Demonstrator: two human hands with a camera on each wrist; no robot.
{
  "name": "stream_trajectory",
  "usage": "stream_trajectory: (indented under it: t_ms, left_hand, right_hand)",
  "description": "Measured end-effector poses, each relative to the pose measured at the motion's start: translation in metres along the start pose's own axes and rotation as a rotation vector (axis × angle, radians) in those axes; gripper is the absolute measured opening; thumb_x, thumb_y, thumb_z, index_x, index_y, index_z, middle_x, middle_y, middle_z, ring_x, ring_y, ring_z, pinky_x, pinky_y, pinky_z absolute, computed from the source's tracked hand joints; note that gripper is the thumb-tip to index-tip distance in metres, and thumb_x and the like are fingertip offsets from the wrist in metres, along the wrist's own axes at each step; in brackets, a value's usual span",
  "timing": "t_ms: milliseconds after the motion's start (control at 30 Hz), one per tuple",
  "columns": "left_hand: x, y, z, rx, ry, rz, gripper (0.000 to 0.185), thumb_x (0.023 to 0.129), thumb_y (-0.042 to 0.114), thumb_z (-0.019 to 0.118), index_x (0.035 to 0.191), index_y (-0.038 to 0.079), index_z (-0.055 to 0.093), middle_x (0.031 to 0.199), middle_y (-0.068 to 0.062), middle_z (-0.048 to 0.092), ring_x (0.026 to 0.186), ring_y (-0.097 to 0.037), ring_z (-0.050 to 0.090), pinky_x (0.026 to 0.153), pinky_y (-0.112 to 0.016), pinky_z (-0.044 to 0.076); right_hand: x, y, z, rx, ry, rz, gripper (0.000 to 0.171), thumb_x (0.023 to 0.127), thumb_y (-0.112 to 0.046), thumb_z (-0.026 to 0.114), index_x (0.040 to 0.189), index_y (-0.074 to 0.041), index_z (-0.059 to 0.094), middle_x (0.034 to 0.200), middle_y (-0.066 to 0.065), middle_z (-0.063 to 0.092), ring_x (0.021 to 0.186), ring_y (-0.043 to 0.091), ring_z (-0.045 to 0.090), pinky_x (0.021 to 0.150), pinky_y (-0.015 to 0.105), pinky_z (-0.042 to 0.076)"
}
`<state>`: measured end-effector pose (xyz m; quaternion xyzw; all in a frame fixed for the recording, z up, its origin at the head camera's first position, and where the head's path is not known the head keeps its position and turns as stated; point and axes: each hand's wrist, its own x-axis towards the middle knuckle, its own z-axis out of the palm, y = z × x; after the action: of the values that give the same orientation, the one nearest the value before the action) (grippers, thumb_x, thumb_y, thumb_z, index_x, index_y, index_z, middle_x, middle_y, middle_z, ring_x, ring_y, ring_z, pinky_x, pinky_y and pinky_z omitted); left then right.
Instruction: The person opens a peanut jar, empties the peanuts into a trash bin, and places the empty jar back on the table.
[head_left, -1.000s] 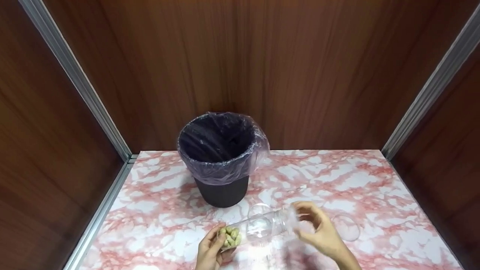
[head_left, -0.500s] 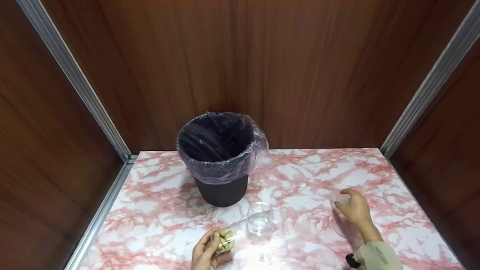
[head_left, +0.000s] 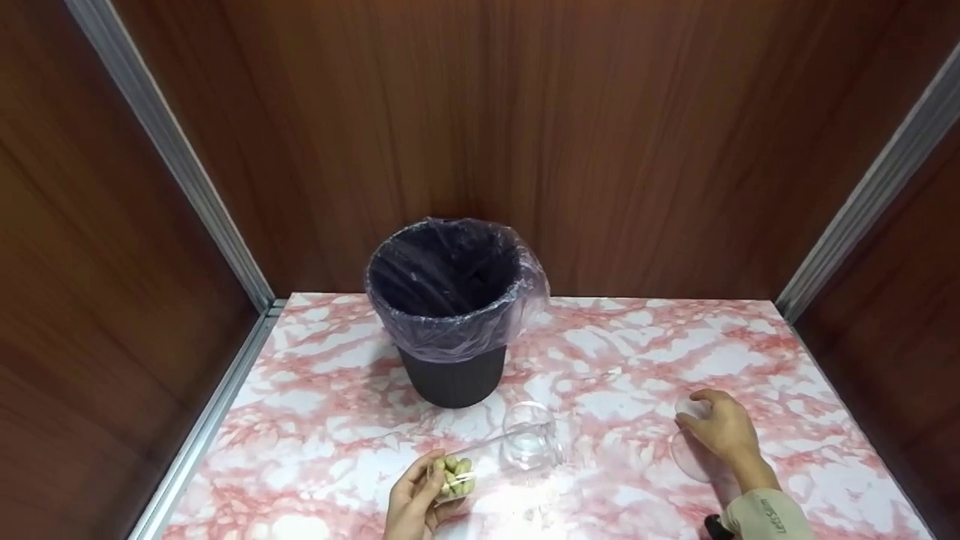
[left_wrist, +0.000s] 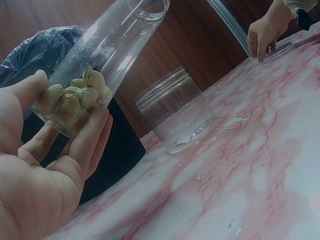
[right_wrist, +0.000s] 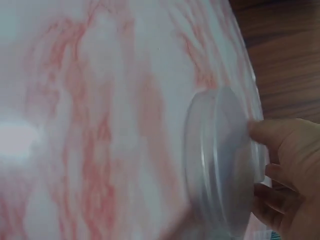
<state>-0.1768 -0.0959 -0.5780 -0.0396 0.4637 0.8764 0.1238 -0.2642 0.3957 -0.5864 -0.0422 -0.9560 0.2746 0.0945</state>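
My left hand grips the base of a clear plastic jar, tilted with its open mouth up and away from me. Several peanuts in shells lie at its bottom. In the left wrist view the left hand cups this jar from below, and a second clear empty jar stands on the table behind it. At the right, my right hand pinches the rim of a clear round lid lying on the marble table. The right wrist view shows the right hand on the lid's edge.
A black bin with a translucent purple liner stands open at the back middle of the table; its liner also shows behind the jar. Wooden walls close in the back and both sides. A metal strip runs along the table's left edge.
My right hand left the jar's mouth and went right with the lid, down onto the table. The left hand kept the tilted jar almost still.
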Motion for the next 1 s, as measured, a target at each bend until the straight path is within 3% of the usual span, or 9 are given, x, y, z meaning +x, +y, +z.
stream_trajectory:
  t_ms: [133, 233, 300, 367, 467, 600, 800, 900, 1000]
  left_hand:
    - [-0.001, 0.002, -0.002, -0.002, -0.001, -0.002, 0.051, 0.096, 0.019, 0.062, 0.137, -0.005, 0.043, 0.116, -0.011, 0.059, 0.098, -0.027, 0.065, 0.085, -0.043, 0.054]
    - [-0.003, 0.003, -0.005, -0.018, 0.0, 0.004, 0.047, 0.097, 0.017, 0.062, 0.136, -0.002, 0.046, 0.117, -0.011, 0.058, 0.099, -0.027, 0.065, 0.087, -0.045, 0.053]
    - [-0.006, 0.005, -0.008, -0.023, -0.001, 0.007, 0.045, 0.097, 0.016, 0.061, 0.136, 0.0, 0.046, 0.118, -0.011, 0.057, 0.099, -0.027, 0.065, 0.087, -0.047, 0.053]
    - [-0.008, 0.005, -0.01, -0.021, 0.004, 0.015, 0.044, 0.097, 0.016, 0.061, 0.136, 0.001, 0.046, 0.118, -0.012, 0.057, 0.099, -0.028, 0.065, 0.087, -0.048, 0.053]
    - [-0.01, 0.005, -0.01, -0.009, 0.019, 0.04, 0.045, 0.097, 0.016, 0.06, 0.136, -0.001, 0.046, 0.118, -0.012, 0.057, 0.099, -0.029, 0.066, 0.086, -0.048, 0.053]
    - [-0.013, 0.002, -0.008, -0.003, 0.062, 0.057, 0.044, 0.097, 0.017, 0.061, 0.135, 0.0, 0.048, 0.116, -0.011, 0.058, 0.097, -0.029, 0.066, 0.085, -0.047, 0.054]
    - [-0.016, 0.001, -0.006, 0.025, 0.111, 0.091, 0.045, 0.096, 0.016, 0.062, 0.134, -0.004, 0.047, 0.111, -0.01, 0.06, 0.095, -0.026, 0.066, 0.082, -0.044, 0.056]
    - [-0.017, 0.006, -0.006, -0.007, 0.092, 0.178, 0.036, 0.097, 0.012, 0.061, 0.129, -0.001, 0.053, 0.11, -0.009, 0.06, 0.093, -0.023, 0.066, 0.079, -0.039, 0.057]
    - [-0.019, 0.02, 0.0, -0.041, 0.074, 0.31, 0.024, 0.097, 0.006, 0.058, 0.121, 0.004, 0.059, 0.11, -0.008, 0.061, 0.092, -0.019, 0.065, 0.08, -0.035, 0.057]
  right_hand:
    - [0.007, -0.028, -0.005, 0.026, 0.167, -0.135, 0.038, 0.086, -0.023, 0.075, 0.114, 0.001, 0.065, 0.12, 0.026, 0.059, 0.101, 0.047, 0.058, 0.081, 0.06, 0.047]
    - [0.025, -0.075, -0.006, 0.081, 0.36, -0.34, 0.031, 0.081, -0.014, 0.079, 0.106, 0.002, 0.068, 0.111, 0.023, 0.064, 0.097, 0.042, 0.061, 0.08, 0.055, 0.05]
    - [0.041, -0.115, -0.007, 0.122, 0.441, -0.469, 0.032, 0.077, -0.009, 0.082, 0.105, 0.001, 0.07, 0.111, 0.02, 0.066, 0.1, 0.039, 0.062, 0.083, 0.053, 0.05]
    - [0.055, -0.157, -0.007, 0.165, 0.462, -0.575, 0.037, 0.075, -0.005, 0.082, 0.11, -0.002, 0.07, 0.116, 0.016, 0.065, 0.104, 0.035, 0.062, 0.085, 0.05, 0.051]
    - [0.072, -0.217, -0.005, 0.192, 0.427, -0.695, 0.049, 0.075, -0.001, 0.08, 0.122, -0.005, 0.065, 0.127, 0.013, 0.06, 0.104, 0.031, 0.062, 0.079, 0.044, 0.054]
    - [0.085, -0.272, 0.004, 0.153, 0.376, -0.845, 0.047, 0.077, 0.001, 0.075, 0.123, -0.008, 0.065, 0.128, 0.014, 0.059, 0.103, 0.03, 0.063, 0.077, 0.041, 0.056]
    - [0.091, -0.294, 0.02, 0.116, 0.398, -0.955, 0.027, 0.085, 0.004, 0.069, 0.11, -0.004, 0.072, 0.119, 0.016, 0.065, 0.106, 0.031, 0.063, 0.089, 0.04, 0.053]
    - [0.09, -0.292, 0.023, 0.137, 0.413, -0.957, 0.026, 0.088, 0.002, 0.067, 0.113, -0.005, 0.072, 0.121, 0.015, 0.065, 0.107, 0.03, 0.062, 0.09, 0.038, 0.052]
    - [0.089, -0.29, 0.025, 0.131, 0.419, -0.954, 0.026, 0.091, 0.0, 0.066, 0.116, -0.006, 0.071, 0.122, 0.014, 0.064, 0.108, 0.029, 0.062, 0.091, 0.037, 0.052]
